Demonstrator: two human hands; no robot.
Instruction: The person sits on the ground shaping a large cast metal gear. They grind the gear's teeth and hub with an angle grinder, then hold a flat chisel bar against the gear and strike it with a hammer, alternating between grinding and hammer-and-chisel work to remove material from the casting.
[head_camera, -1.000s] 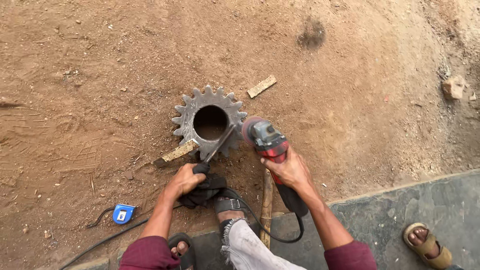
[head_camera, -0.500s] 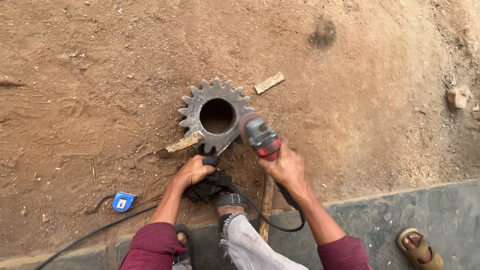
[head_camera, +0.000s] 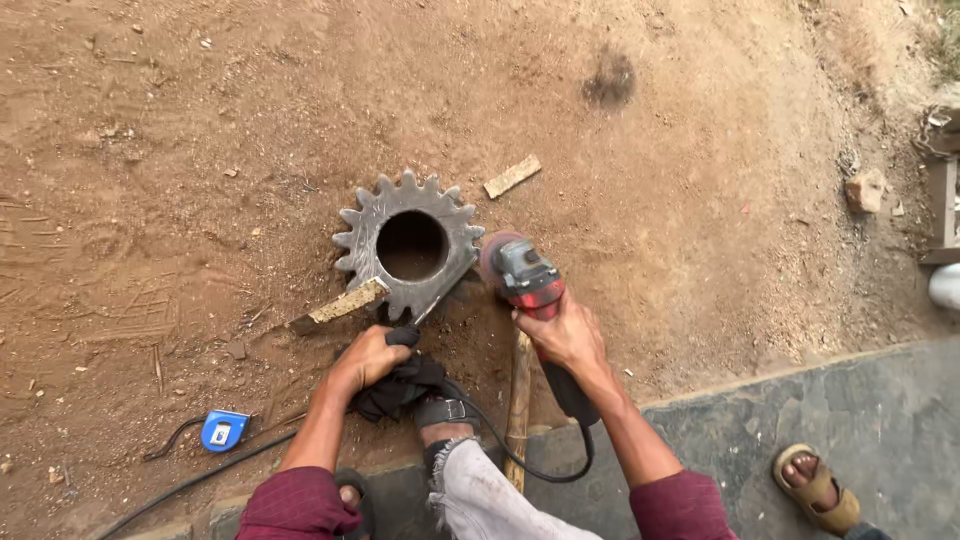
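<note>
From the head view, the large grey steel toothed gear wheel (head_camera: 408, 243) lies flat on the brown dirt ground (head_camera: 200, 120), near the middle of the scene. Compared with a second ago, the red and grey angle grinder (head_camera: 525, 275) has come in closer to the wheel's right edge, its disc now just beside the teeth, and the wheel sits a little farther from the person. That looks like the tool being brought to the metal rather than lifted away.

The right hand (head_camera: 565, 335) is wrapped tight around the grinder's body. The left hand (head_camera: 368, 358) is closed on a dark side handle (head_camera: 402, 337) at the wheel's near edge, with a black cloth (head_camera: 400, 388) bunched under it. A sandalled foot (head_camera: 445, 415) rests just behind.

A pale wooden wedge (head_camera: 345, 305) props the wheel's near-left side; a second small wooden block (head_camera: 512, 176) lies just beyond its far right. A wooden stick (head_camera: 518, 395) lies beside the foot. A blue tape measure (head_camera: 224, 431) sits on the near left, by a black power cable (head_camera: 190, 485). A grey concrete slab (head_camera: 860, 410) fills the near right, where another person's sandalled foot (head_camera: 815, 487) stands.
</note>
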